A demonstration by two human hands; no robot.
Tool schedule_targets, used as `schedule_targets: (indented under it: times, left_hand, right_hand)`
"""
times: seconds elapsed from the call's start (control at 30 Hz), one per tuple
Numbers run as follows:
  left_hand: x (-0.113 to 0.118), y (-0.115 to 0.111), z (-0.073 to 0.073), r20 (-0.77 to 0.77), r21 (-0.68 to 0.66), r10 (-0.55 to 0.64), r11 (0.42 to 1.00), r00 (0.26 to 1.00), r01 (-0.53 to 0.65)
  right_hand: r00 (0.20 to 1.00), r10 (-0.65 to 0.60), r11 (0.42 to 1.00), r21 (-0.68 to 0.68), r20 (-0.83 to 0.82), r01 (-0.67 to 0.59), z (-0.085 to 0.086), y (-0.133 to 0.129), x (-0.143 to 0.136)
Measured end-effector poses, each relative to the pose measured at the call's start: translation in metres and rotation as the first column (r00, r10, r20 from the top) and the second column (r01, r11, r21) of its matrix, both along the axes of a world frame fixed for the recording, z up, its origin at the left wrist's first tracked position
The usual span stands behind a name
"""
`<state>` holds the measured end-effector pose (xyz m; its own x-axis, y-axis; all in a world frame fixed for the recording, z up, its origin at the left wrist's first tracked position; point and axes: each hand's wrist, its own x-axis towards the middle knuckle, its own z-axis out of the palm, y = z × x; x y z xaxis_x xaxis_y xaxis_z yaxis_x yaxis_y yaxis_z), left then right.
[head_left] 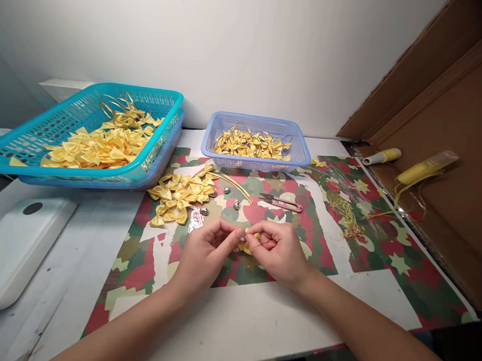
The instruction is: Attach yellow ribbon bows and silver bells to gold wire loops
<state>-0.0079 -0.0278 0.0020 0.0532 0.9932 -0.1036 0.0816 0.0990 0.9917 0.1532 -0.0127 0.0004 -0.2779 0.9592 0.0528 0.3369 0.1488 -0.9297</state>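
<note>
My left hand [210, 244] and my right hand [280, 250] meet over the near middle of the table, thumbs and forefingers pinched together. Between them is a small yellow ribbon bow [245, 249], mostly covered by the fingers. A thin cord or wire [263, 244] sticks out by the right fingers; its other end is hidden. Just beyond the left hand lie a pile of yellow bows [180, 194] and several small silver bells [236, 205]. Gold cords [235, 185] stretch from the pile. Past the right hand rest pink-handled thread snips [282, 202].
At the left, a turquoise basket [146, 165] of bows sits in a blue one [161, 171]. A lavender basket [261, 164] holds bows with cords. Yellow thread spools [425, 167] stand by the cardboard [448, 104] at right. A white device [26, 245] lies at left.
</note>
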Motion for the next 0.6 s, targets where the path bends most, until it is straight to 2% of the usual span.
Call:
schedule_targets:
  times: [0.17, 0.27, 0.33, 0.4, 0.47, 0.53, 0.6]
  left_hand:
    - [-0.002, -0.002, -0.003, -0.19, 0.244, 0.015, 0.969, 0.982, 0.033]
    - [-0.001, -0.003, -0.003, -0.225, 0.295, 0.018, 0.954, 0.974, 0.051]
    - [0.0, -0.003, -0.002, -0.167, 0.222, -0.007, 0.974, 0.986, 0.045]
    - [0.002, -0.001, 0.001, -0.069, 0.094, -0.013, 0.995, 0.998, 0.02]
    - [0.003, 0.0, 0.004, 0.011, -0.012, 0.003, 1.0, 1.0, -0.003]
    - [0.002, 0.001, 0.005, 0.05, -0.065, 0.014, 0.998, 0.999, -0.01]
    - [0.001, 0.002, 0.005, 0.068, -0.09, 0.006, 0.996, 0.998, 0.0]
  right_hand:
    - [1.0, -0.001, 1.0, 0.023, 0.031, 0.0, 0.001, -0.001, 0.0]
    - [0.999, -0.012, 1.0, 0.029, 0.036, 0.011, -0.001, -0.004, -0.001]
    - [0.999, -0.02, 0.999, 0.035, 0.05, 0.018, 0.0, -0.003, 0.0]
    - [0.996, -0.053, 0.996, 0.073, 0.077, 0.048, 0.003, 0.001, 0.004]
    - [0.979, -0.159, 0.977, 0.162, 0.131, 0.137, 0.005, 0.011, 0.013]
    - [0.918, -0.324, 0.928, 0.264, 0.229, 0.262, 0.006, 0.024, 0.026]
    - [0.844, -0.385, 0.911, 0.299, 0.375, 0.283, 0.005, 0.037, 0.039]
